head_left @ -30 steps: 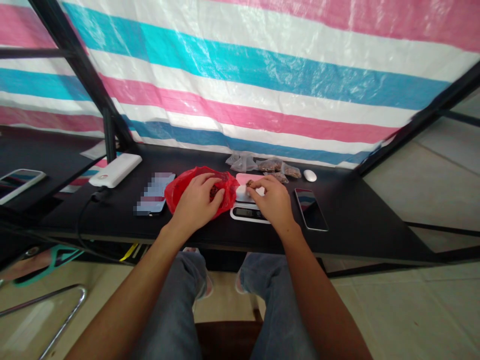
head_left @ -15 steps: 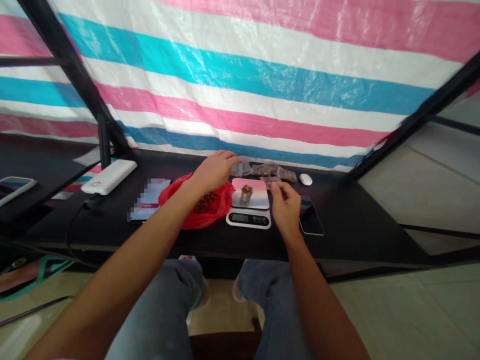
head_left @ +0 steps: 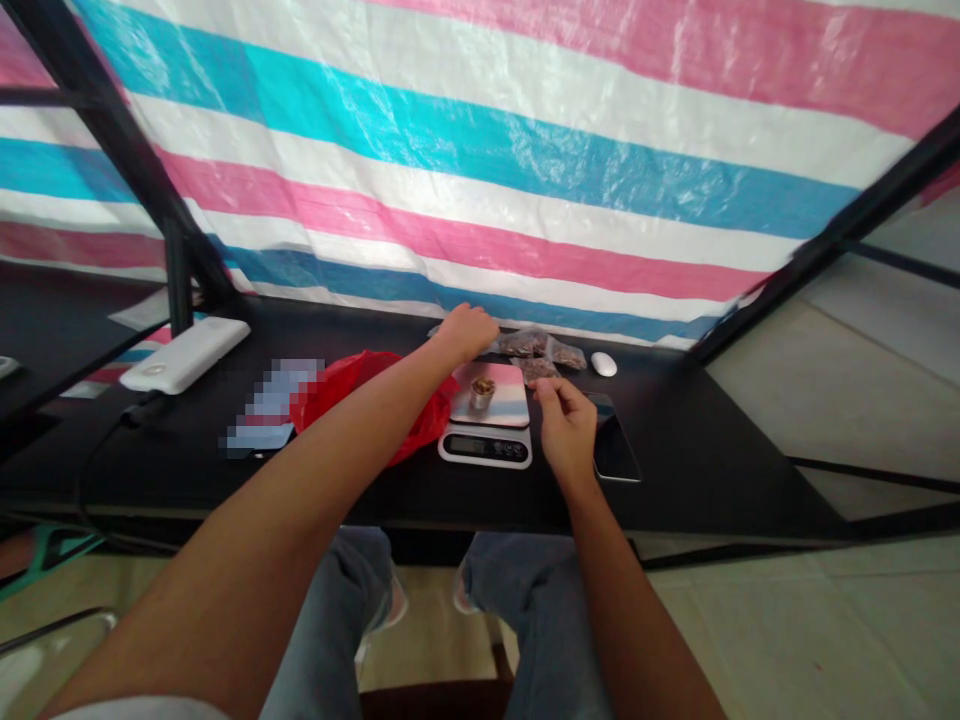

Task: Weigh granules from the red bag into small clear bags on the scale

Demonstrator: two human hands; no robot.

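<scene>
My left hand [head_left: 469, 332] reaches behind the kitchen scale [head_left: 486, 447], fingers curled down over clear plastic at the back of the table. What it grips is hidden. To the right of the scale, my right hand [head_left: 568, 425] is closed in a pinch by the nearest small bag [head_left: 534, 370]; anything between its fingertips is too small to make out. A small metal cup [head_left: 482, 393] filled with brown pieces stands upright on the scale's striped platform. Left of the scale, a red plastic bag [head_left: 431, 420] lies partly behind my left forearm.
Several clear bags of brown bits [head_left: 525, 343] lie along the back. A white mouse [head_left: 604, 364] and a dark phone [head_left: 615, 440] are at the right. At the left are a blurred-out flat item [head_left: 274, 405] and a white power strip [head_left: 185, 355] with a cable.
My left hand has moved a little right, over the clear plastic behind the scale, and its fingers are more curled. My right hand keeps its pinch beside the scale. The view has shifted slightly.
</scene>
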